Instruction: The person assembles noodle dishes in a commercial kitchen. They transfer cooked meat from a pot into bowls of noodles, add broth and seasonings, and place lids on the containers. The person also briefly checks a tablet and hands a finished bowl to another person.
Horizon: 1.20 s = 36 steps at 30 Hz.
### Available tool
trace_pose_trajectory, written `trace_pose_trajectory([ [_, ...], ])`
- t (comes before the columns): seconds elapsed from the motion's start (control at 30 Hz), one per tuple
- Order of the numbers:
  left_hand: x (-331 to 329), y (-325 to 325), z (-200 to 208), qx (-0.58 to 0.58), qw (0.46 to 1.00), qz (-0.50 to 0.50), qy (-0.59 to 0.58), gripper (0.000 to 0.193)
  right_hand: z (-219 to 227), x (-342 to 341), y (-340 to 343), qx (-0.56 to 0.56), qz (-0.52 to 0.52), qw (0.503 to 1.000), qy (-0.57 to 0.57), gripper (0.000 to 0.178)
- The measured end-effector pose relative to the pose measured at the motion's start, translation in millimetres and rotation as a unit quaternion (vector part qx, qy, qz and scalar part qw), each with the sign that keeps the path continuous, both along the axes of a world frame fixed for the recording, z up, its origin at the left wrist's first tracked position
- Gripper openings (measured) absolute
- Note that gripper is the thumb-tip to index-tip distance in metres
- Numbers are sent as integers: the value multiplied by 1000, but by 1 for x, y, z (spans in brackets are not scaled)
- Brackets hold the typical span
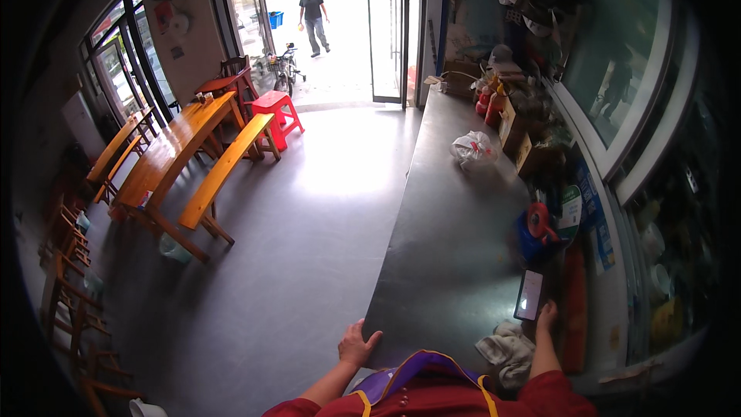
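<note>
Steel counter (448,216), hands (356,344) partly hidden, phone (530,294)

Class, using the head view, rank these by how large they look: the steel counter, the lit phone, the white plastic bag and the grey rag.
1. Steel counter, by far the largest.
2. Grey rag and white plastic bag: these look alike, and the rag lies nearer the camera, so I leave them unranked.
3. Phone, smallest.
</note>
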<state>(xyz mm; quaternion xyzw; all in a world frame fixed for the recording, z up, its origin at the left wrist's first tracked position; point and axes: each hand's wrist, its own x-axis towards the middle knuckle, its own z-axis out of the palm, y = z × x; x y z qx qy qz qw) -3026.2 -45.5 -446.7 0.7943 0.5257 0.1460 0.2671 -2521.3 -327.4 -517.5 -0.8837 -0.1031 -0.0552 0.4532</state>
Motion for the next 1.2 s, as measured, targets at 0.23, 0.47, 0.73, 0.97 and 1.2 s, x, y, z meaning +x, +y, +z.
trace_pose_trajectory([
  [0.23, 0, -1, 2, -6, 1000, 4, -5, 70, -15, 11, -5, 74, -18, 994, 79, 31],
  [0.47, 0, 1, 1, -16, 1000, 1, -7, 70, -17, 8, -3, 65, -27, 995, 68, 31],
  [0.73, 1, 1, 5, -21, 1000, -1, -2, 71, -16, 1, -1, 100, -14, 995, 18, 31],
  [0.97, 0, 3, -3, -13, 1000, 12, -7, 70, -30, 11, 0, 92, -39, 993, 64, 30],
  [1.2, 3, 4, -23, 8, 995, -35, -91, 61, -14, -10, 5, 83, -51, 995, 19, 28],
])
